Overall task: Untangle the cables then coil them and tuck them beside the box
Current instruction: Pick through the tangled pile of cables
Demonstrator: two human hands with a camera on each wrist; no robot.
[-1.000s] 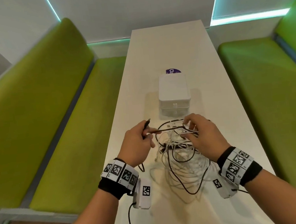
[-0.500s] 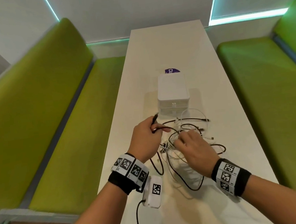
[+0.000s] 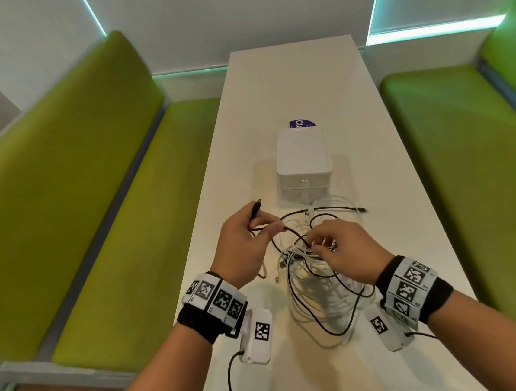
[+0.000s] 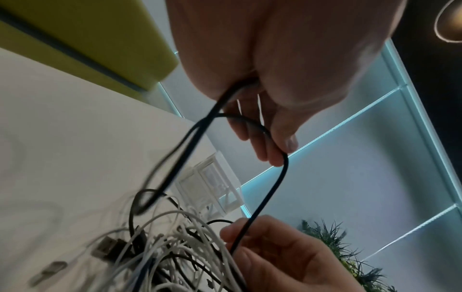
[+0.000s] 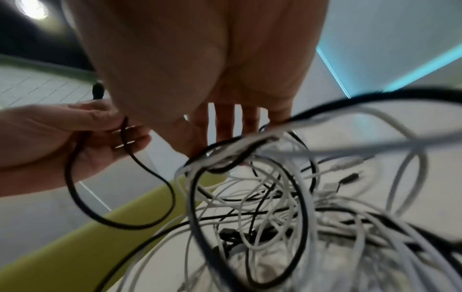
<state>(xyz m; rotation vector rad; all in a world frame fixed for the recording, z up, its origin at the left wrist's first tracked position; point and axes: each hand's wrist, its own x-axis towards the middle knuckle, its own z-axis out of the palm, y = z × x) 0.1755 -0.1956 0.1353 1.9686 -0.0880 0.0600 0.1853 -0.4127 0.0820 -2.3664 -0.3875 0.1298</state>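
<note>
Hands gripping cables: left hand point(image 3: 244, 244) black cable point(image 3: 288, 228), right hand point(image 3: 347, 249) tangle point(image 3: 319, 287), near table point(image 3: 412, 243) edge.

Smooth matt table point(image 3: 297, 90), seemingly plastic glossy box point(image 3: 302, 156), rubbery cables point(image 3: 319, 284).

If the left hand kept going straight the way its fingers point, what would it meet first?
The left hand, gripping the black cable, points across toward the right hand. It would probably meet the raised tangle of cables first, then that hand's fingers; depth is unclear.
</note>
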